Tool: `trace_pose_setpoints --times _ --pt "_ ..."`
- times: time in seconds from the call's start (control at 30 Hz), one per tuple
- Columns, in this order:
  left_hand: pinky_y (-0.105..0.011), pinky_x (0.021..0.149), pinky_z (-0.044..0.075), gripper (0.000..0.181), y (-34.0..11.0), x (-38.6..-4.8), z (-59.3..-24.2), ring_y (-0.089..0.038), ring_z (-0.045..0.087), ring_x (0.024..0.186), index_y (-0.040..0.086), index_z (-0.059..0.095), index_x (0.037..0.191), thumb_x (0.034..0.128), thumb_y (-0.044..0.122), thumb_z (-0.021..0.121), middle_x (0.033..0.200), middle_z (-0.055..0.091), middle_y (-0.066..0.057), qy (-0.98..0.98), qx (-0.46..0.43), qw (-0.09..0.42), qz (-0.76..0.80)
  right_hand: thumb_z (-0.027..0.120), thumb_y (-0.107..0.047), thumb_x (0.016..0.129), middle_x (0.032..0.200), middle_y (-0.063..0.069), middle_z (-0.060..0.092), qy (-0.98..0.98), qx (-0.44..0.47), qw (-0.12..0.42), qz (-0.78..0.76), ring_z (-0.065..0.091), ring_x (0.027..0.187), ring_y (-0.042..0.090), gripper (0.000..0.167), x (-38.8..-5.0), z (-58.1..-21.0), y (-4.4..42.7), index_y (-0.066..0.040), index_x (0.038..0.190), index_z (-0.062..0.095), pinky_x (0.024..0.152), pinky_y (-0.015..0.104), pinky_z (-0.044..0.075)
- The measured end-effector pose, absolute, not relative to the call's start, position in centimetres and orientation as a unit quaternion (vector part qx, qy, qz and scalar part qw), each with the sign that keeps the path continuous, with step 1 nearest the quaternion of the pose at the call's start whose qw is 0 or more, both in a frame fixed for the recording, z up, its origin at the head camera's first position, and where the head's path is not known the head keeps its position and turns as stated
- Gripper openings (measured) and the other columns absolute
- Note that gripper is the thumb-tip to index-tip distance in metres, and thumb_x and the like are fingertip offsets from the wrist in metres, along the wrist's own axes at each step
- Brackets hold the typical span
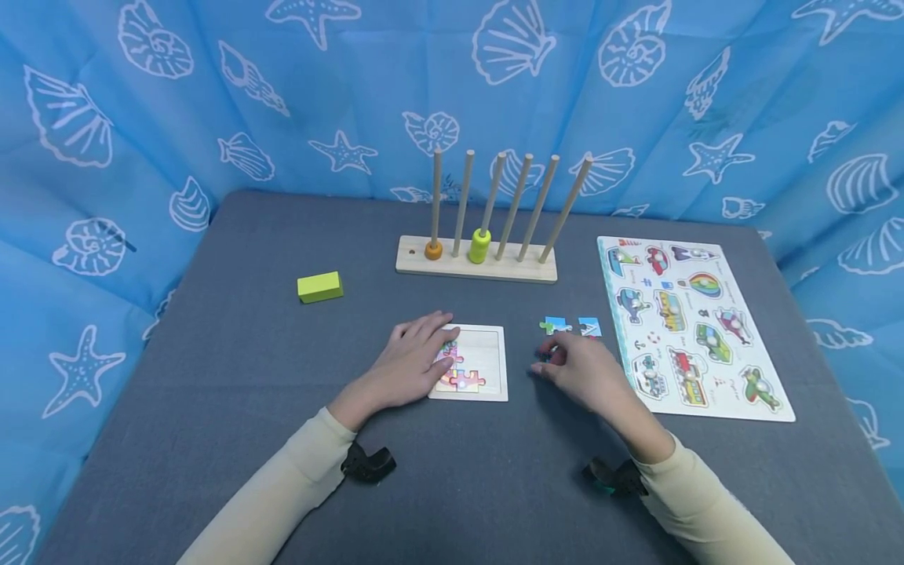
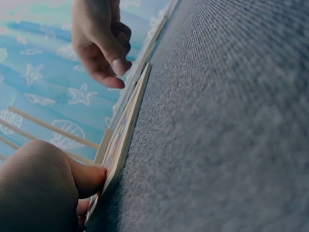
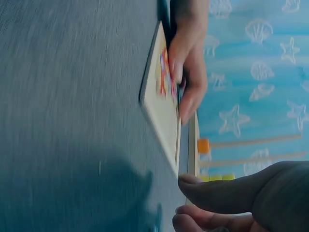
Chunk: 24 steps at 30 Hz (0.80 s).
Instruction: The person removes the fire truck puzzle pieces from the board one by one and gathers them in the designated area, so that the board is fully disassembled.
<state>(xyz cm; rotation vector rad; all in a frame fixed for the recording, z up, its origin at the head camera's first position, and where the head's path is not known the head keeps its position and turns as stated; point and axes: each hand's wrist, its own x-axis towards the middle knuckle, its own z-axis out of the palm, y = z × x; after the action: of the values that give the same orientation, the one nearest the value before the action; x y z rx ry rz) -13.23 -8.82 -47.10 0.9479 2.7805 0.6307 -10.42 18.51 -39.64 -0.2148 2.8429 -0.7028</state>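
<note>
Pale sleeves [image 1: 713,502] lie nearest the head camera, at four and seven o'clock. My left grip [image 1: 406,357] rests unclenched on the puzzle tray [image 1: 487,345], toward six o'clock; my right grip [image 1: 589,373] sits at its three o'clock, near loose pieces [image 1: 590,325]. Left wrist view: left thumb [image 2: 89,179] touches the tray. Right wrist view: right thumb [image 3: 212,192] and forefinger apart, tray at eleven.

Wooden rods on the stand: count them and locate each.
6, left to right: the first rod carries an orange bead, the second rod is bare, the third rod carries lime-green beads, and the fourth, fifth and sixth are bare.
</note>
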Motion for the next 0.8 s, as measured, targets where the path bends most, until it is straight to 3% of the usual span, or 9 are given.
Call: trace_pose_setpoints --times 0.2,0.43,0.8 --pt "-0.047 0.111 0.018 0.047 -9.0 -13.2 -46.8 -0.019 0.015 0.146 0.019 0.035 0.148 0.1027 0.029 0.037 0.158 0.023 -0.003 0.919 0.313 0.088 0.225 0.075 -0.017 0.083 0.073 -0.001 0.058 0.950 -0.110 0.126 -0.265 0.048 0.062 0.012 0.020 -10.0 -40.5 15.8 -0.007 0.099 0.068 0.057 0.028 0.038" --pt "-0.047 0.111 0.017 0.046 -9.0 -13.4 -46.7 -0.019 0.015 0.146 0.017 0.038 0.147 0.1026 0.031 0.037 0.157 0.024 -0.003 0.918 0.309 0.090 0.230 0.077 -0.018 0.081 0.089 0.002 0.060 0.943 -0.179 0.109 -0.260 0.053 0.075 0.013 0.026 -9.6 -41.6 13.0 -0.008 0.104 0.067 0.067 0.030 0.044" --pt "-0.048 0.111 0.017 0.045 -8.5 -13.0 -46.5 -0.021 0.016 0.146 0.017 0.039 0.146 0.1016 0.026 0.039 0.157 0.025 -0.005 0.926 0.298 0.084 0.218 0.077 -0.016 0.080 0.085 0.000 0.056 0.950 -0.176 0.099 -0.239 0.049 0.068 0.011 0.018 -9.5 -41.8 11.2 -0.010 0.093 0.065 0.063 0.029 0.043"
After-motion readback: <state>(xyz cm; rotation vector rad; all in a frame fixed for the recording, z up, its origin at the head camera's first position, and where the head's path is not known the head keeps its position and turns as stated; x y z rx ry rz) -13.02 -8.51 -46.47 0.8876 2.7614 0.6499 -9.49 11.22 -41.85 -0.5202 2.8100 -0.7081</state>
